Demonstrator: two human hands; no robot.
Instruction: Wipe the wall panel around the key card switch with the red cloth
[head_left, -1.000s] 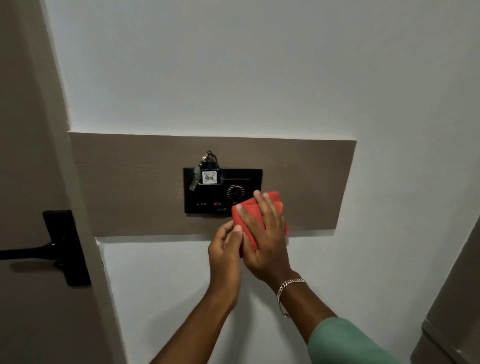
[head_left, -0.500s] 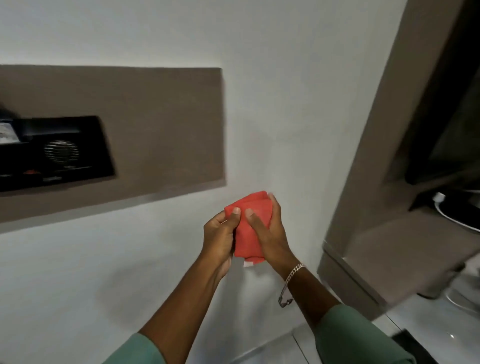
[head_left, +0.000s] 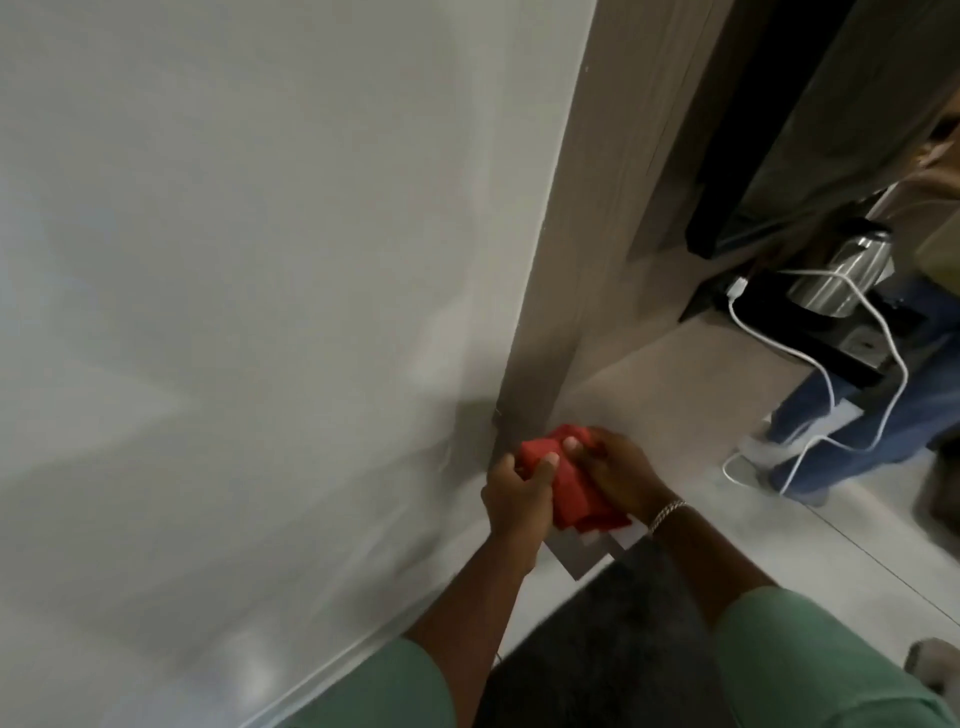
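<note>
The red cloth is bunched between both hands, low in the view, over the corner of a grey counter. My left hand grips its left side with the thumb on top. My right hand, with a silver bracelet on the wrist, holds its right side. The brown wall panel and the key card switch are out of view; only plain white wall fills the left of the frame.
A grey counter runs to the right past a grey vertical post. On it stand a steel kettle on a black tray and a white cable. Another person's jeans-clad legs stand at the far right.
The cloth left the panel beside the switch. My view swung right and down, so panel and switch dropped out of sight. Both hands now hold the crumpled cloth above the counter corner.
</note>
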